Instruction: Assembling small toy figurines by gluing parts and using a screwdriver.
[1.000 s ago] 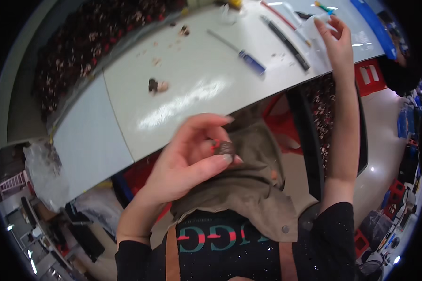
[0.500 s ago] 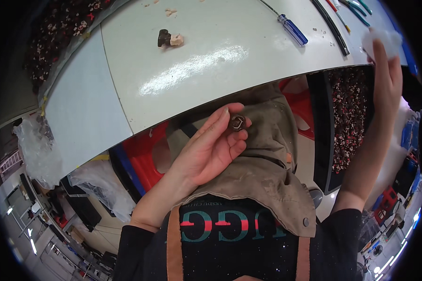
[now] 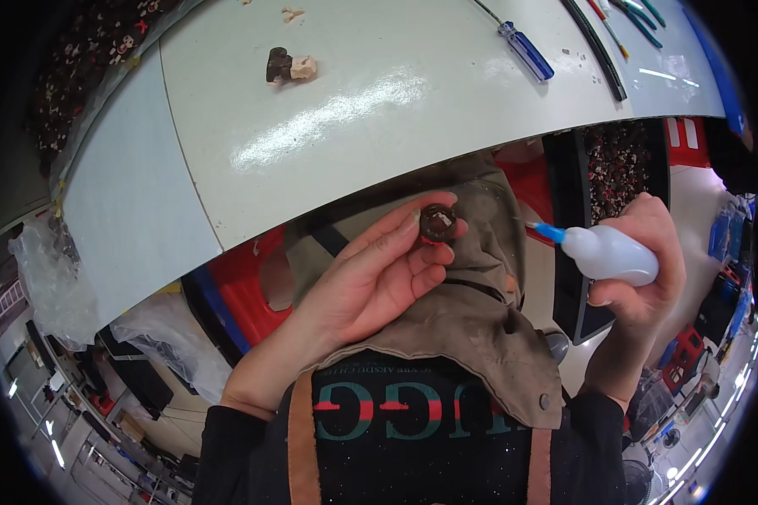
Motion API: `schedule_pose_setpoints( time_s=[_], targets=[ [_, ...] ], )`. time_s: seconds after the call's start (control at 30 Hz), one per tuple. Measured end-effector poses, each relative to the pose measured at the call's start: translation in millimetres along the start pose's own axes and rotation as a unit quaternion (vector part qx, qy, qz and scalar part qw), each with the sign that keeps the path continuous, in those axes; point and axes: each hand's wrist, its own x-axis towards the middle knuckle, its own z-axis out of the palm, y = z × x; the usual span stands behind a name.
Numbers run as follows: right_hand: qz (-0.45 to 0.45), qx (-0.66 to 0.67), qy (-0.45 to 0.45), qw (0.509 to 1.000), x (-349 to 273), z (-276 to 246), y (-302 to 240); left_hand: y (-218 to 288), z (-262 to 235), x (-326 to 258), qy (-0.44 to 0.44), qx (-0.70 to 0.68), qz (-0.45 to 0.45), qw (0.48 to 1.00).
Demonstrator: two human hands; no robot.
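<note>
Over my lap, my left hand [image 3: 369, 290] pinches a small round dark brown piece [image 3: 438, 217] between thumb and fingers. The piece has a hollow-looking face turned up and a bit of red at its lower edge. To the right, my right hand [image 3: 661, 252] is wrapped around a white squeeze bottle [image 3: 613, 255]. Its blue needle tip [image 3: 549, 231] points left toward the brown piece, some distance apart from it. On the table lies a small brown and cream figure part [image 3: 290, 66].
A blue-handled screwdriver [image 3: 526, 52], a black strip [image 3: 596, 50] and green-handled pliers [image 3: 643, 21] lie on the white table [image 3: 337, 160]. A black crate [image 3: 568, 286] of small parts stands at right; more parts [image 3: 101, 55] are heaped far left. Clear plastic [image 3: 55, 278] hangs at left.
My right hand has come from the table's right end down toward my lap with the squeeze bottle. My left hand has turned the brown piece so another face shows.
</note>
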Motion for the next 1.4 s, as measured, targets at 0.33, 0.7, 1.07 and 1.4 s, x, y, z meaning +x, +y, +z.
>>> schedule_pose_setpoints(
  time_s=[0.33,0.7,1.07,1.4],
  targets=[
    [-0.037,-0.1,-0.074,0.992,16,12,-11,2,-1,-5,-0.012,0.034,-0.005,0.999],
    [-0.052,-0.113,-0.111,0.986,22,18,-10,1,2,-4,-0.001,0.058,-0.01,0.998],
    [-0.049,-0.133,-0.104,0.984,18,22,-6,1,1,-4,0.0,0.053,-0.013,0.998],
    [-0.043,-0.146,-0.107,0.983,18,23,-7,0,0,-4,0.004,0.059,-0.008,0.998]
  ],
)
